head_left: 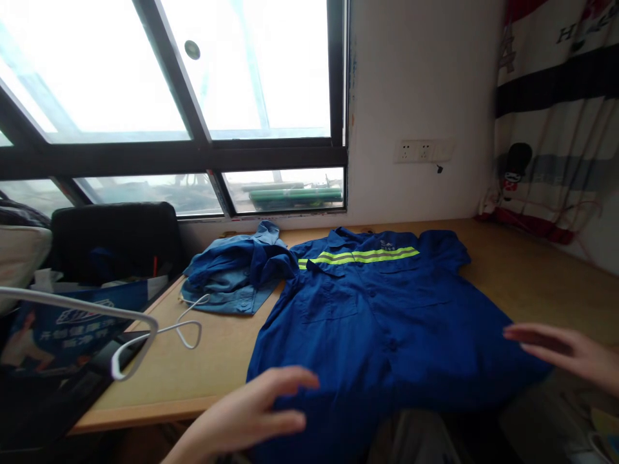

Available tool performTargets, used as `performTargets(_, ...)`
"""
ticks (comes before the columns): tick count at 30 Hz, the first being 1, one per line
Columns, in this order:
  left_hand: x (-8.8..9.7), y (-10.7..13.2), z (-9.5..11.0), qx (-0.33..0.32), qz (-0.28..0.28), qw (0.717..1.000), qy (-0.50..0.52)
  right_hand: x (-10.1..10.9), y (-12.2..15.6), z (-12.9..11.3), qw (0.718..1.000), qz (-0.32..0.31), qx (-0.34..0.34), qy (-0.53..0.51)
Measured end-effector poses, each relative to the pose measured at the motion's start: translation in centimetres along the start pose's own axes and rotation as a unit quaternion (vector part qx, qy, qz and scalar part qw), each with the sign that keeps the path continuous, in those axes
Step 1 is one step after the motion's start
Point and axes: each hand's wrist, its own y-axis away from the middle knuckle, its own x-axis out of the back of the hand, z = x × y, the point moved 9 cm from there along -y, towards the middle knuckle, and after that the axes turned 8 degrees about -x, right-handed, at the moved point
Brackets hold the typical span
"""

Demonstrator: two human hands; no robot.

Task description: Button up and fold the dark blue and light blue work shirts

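A dark blue work shirt with a yellow-green reflective stripe across its chest lies spread on the wooden table, front side up. Its lower hem hangs over the near edge of the table. My left hand is over the shirt's lower left part, thumb and fingers apart, with nothing held. At the shirt's lower right side is my right hand, also with fingers apart and empty. Whether either hand touches the cloth I cannot tell.
A crumpled lighter blue garment lies left of the shirt. A white cable curls over the table's left side. Bags, one blue with printing, stand at the left. Behind are a window, a wall socket and a curtain.
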Motion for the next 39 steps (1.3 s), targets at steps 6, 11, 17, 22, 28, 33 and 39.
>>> performTargets(6, 8.2, -17.5, -5.3, 0.074, 0.248, 0.939, -0.227, -8.7, -16.1, -12.2, 0.991, 0.063, 0.063, 0.098)
performTargets(11, 10.0, -22.8, -11.5, 0.215, 0.284, 0.865, -0.352, -14.6, -22.3, -8.5, 0.969, -0.007, -0.084, 0.231)
performTargets(17, 6.2, -23.7, -13.4, 0.223, 0.250, 0.856, -0.394, -13.1, -20.8, 0.2, 0.952, 0.026, -0.167, 0.255)
performTargets(22, 4.2, -23.6, -11.3, 0.227, 0.248, 0.854, -0.397, -10.8, -20.2, -0.4, 0.941, 0.100, -0.195, 0.260)
performTargets(28, 4.4, -23.1, -10.6, 0.235, 0.252, 0.859, -0.379, -13.6, -28.6, -12.7, 0.975, 0.039, -0.102, 0.195)
performTargets(33, 4.5, -22.8, -10.7, 0.240, 0.251, 0.858, -0.380, -16.5, -33.4, -15.2, 0.967, -0.002, -0.174, 0.187)
performTargets(39, 4.7, -22.9, -11.3, 0.229, 0.260, 0.857, -0.382, -13.0, -37.4, -13.3, 0.970, 0.011, -0.211, 0.121)
